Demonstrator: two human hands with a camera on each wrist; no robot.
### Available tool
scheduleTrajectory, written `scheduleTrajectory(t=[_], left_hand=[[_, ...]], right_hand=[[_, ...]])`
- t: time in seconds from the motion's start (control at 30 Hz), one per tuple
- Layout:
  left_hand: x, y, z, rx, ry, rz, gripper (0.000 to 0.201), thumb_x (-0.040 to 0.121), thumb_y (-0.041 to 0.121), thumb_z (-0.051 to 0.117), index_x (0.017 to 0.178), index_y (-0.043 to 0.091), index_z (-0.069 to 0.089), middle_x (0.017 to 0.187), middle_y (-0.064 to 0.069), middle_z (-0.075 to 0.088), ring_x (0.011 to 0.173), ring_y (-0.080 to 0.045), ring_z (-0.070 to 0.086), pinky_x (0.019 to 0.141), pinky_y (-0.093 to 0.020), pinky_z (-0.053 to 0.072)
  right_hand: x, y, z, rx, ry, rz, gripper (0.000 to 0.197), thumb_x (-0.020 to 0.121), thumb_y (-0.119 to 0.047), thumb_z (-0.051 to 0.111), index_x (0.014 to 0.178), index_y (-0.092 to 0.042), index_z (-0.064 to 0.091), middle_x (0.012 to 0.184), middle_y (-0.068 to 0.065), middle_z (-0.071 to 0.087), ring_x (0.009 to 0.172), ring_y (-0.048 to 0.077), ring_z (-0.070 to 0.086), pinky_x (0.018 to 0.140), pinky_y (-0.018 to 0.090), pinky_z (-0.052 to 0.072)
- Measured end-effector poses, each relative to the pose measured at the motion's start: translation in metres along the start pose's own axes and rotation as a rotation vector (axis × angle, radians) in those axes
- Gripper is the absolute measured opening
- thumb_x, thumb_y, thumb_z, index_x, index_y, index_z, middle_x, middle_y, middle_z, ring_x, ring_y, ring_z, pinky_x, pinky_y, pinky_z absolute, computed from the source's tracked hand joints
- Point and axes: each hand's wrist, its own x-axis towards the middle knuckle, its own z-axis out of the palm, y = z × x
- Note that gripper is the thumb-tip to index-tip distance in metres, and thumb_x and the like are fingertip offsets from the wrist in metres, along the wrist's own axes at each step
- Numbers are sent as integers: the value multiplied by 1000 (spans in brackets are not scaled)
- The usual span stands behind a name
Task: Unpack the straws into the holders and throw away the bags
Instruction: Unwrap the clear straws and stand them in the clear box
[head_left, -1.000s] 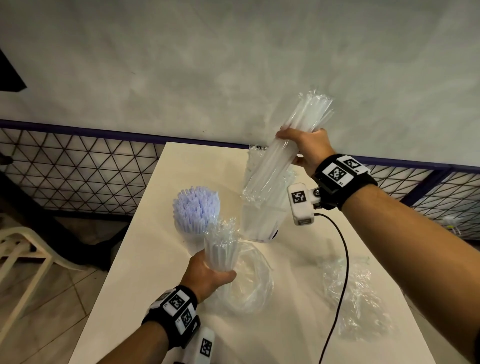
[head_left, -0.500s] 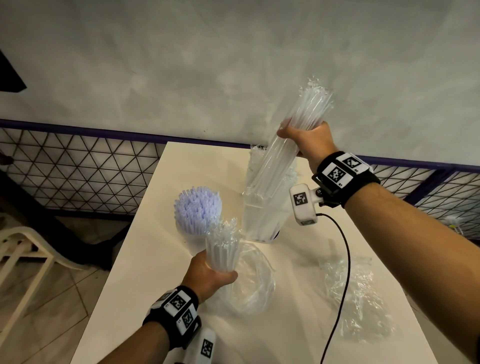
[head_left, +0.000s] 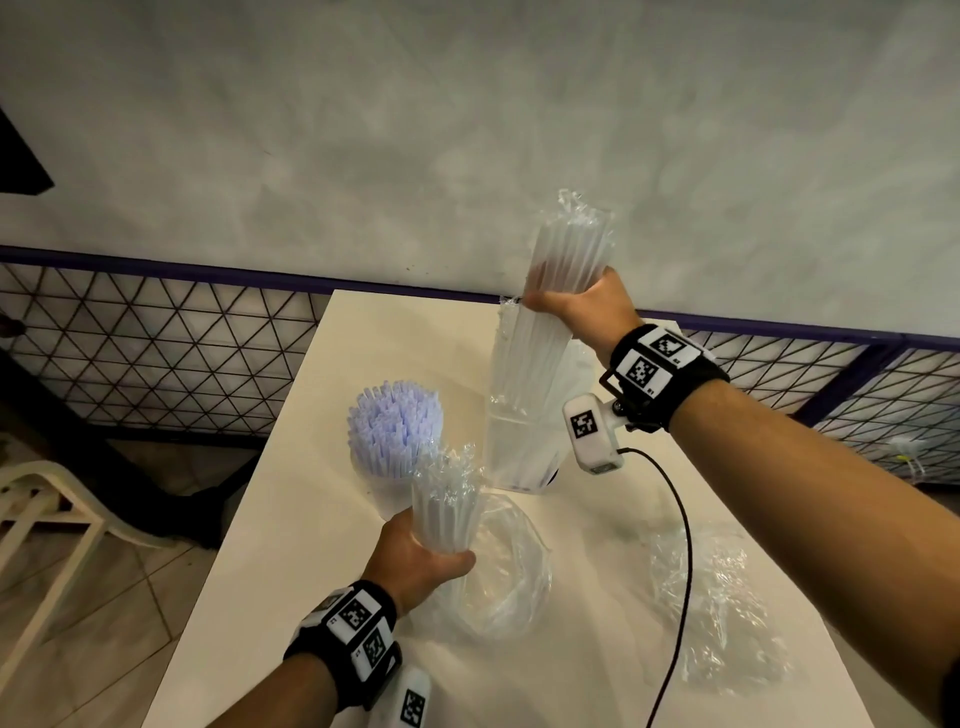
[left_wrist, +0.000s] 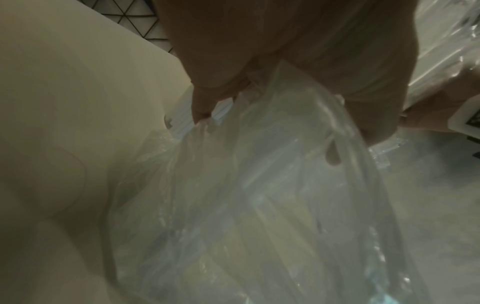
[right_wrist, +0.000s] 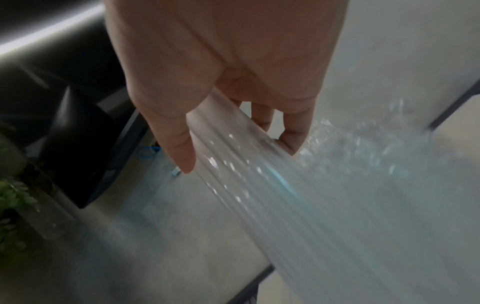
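My right hand (head_left: 576, 301) grips a long bundle of clear straws (head_left: 566, 260) near its top, standing it upright in the tall clear holder (head_left: 522, 452) at the back of the white table (head_left: 322, 597). The right wrist view shows fingers (right_wrist: 293, 137) curled round the same bundle (right_wrist: 259, 174). My left hand (head_left: 421, 561) grips a second bundle of clear straws (head_left: 447, 504) still in its clear bag (head_left: 498, 571), which hangs down onto the table. In the left wrist view the bag (left_wrist: 259, 195) trails from my hand. A shorter holder full of pale purple straws (head_left: 395, 421) stands to the left.
A crumpled empty clear bag (head_left: 722, 603) lies on the table's right side, beside the black cable (head_left: 680, 561) from my right wrist. A wire-mesh fence (head_left: 156, 353) and grey wall run behind the table. A white plastic chair (head_left: 36, 514) stands on the floor to the left.
My right hand has swung its bundle from a rightward lean to nearly upright over the tall holder. The left hand and its bagged straws have stayed put.
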Motion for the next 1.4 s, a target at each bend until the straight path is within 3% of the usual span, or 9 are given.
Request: scheduleTrajectory(t=[0.1,0.23,0.37,0.5,0.67,0.83,0.97,1.13,1.4], left_hand=[[0,0,0,3,3,1,55,47,32,85,97,17,64,87,1,72,82,-12,69,67,-19,51],[0,0,0,11,4,3,58,46,35,84,97,18,64,88,2,72,82,-12,68,66,-17,50],[-1,1,0,19,5,2,49,51,28,86,94,19,65,87,2,72,82,-12,69,66,-18,49],[-2,3,0,18,2,9,44,53,24,87,91,19,65,85,0,73,82,-14,70,67,-20,51],[-2,4,1,13,-8,14,45,50,26,86,90,19,65,85,-2,72,82,-15,69,68,-22,53],[-1,2,1,9,-16,24,54,42,38,82,90,18,67,84,-1,73,80,-14,70,65,-21,53],[0,0,-1,6,-16,27,55,42,39,81,90,18,67,84,-3,73,79,-15,71,69,-26,57],[0,0,0,0,-18,23,59,39,41,81,92,19,67,86,-2,73,81,-15,70,72,-26,56],[1,0,0,7,-7,13,59,40,40,82,92,18,66,85,0,73,80,-12,70,67,-21,52]], right_hand=[[-10,16,10,-43,-36,27,34,67,-31,90,91,-21,68,91,-1,73,84,12,71,76,29,58],[-14,34,14,-178,-111,12,79,45,-55,92,111,-19,67,100,-3,74,94,13,71,89,38,59],[-15,22,2,-51,-92,-60,94,52,-33,98,131,-21,51,124,-7,64,112,7,61,98,29,51],[-11,8,-11,-12,38,-215,111,52,-27,99,142,-34,34,136,-3,46,111,12,57,82,25,56],[-8,5,-6,-456,-42,-445,72,89,-42,71,148,-19,38,151,1,45,133,17,47,106,26,40],[-16,39,7,-780,-187,-508,39,106,-28,40,140,-14,53,143,7,57,129,28,53,106,33,39],[-28,61,6,-814,-347,-461,43,104,-31,36,138,-12,54,143,11,56,139,27,45,111,34,36],[-38,46,0,-212,-159,-387,63,93,-43,41,150,-17,39,152,-5,43,137,2,36,114,17,26],[-26,58,21,-979,-54,-672,65,99,-48,50,154,-21,30,164,-4,23,152,24,20,119,46,24]])
